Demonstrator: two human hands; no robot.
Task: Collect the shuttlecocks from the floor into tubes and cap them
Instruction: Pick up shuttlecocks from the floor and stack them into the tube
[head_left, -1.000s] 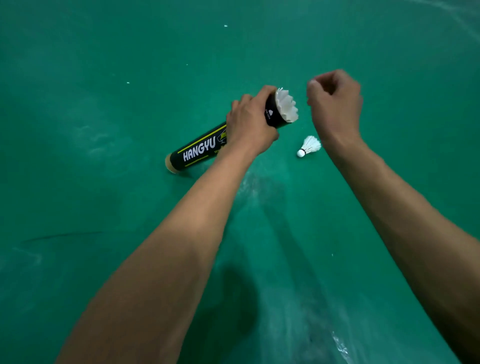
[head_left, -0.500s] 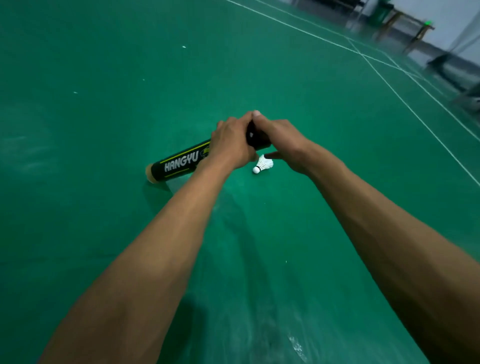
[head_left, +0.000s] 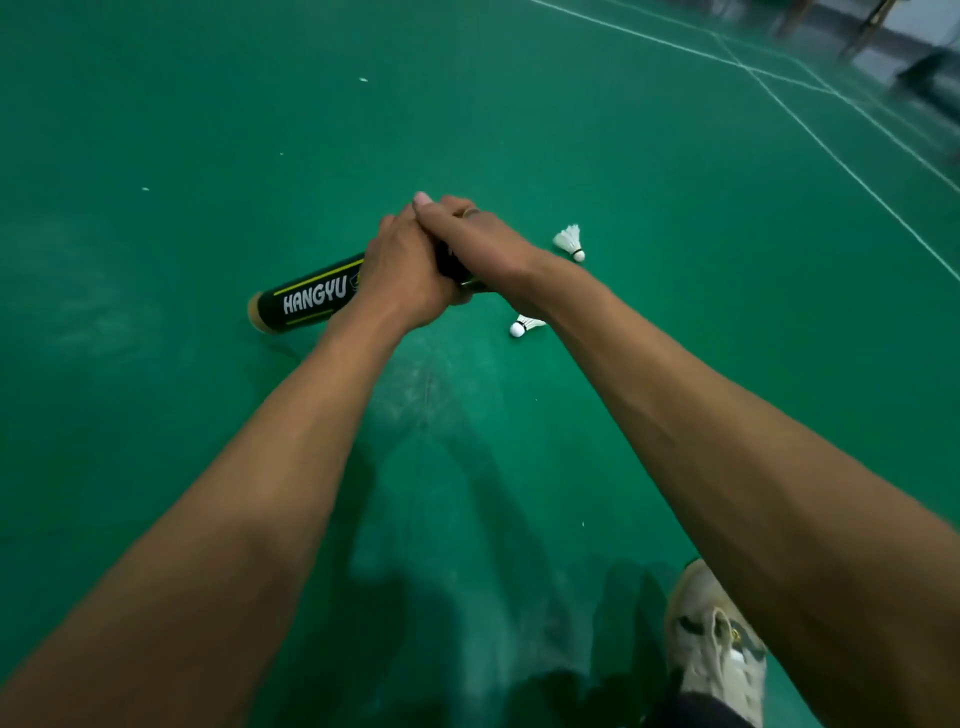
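A black tube (head_left: 311, 300) with yellow stripes and the word HANGYU is held above the green floor, its capped tan end pointing left. My left hand (head_left: 402, 273) grips the tube near its right end. My right hand (head_left: 475, 241) covers the tube's mouth, fingers curled over it, so the opening is hidden. One white shuttlecock (head_left: 525, 326) lies on the floor just below my right wrist. A second shuttlecock (head_left: 570, 241) lies a little farther right.
My shoe (head_left: 717, 644) stands on the floor at the lower right. White court lines (head_left: 831, 150) run across the upper right. Blurred furniture legs (head_left: 862, 26) stand beyond the lines at the top right edge.
My right hand came from apart onto the tube's mouth, covering the shuttlecock feathers that stuck out. The view has tilted, bringing a second shuttlecock and my shoe into sight.
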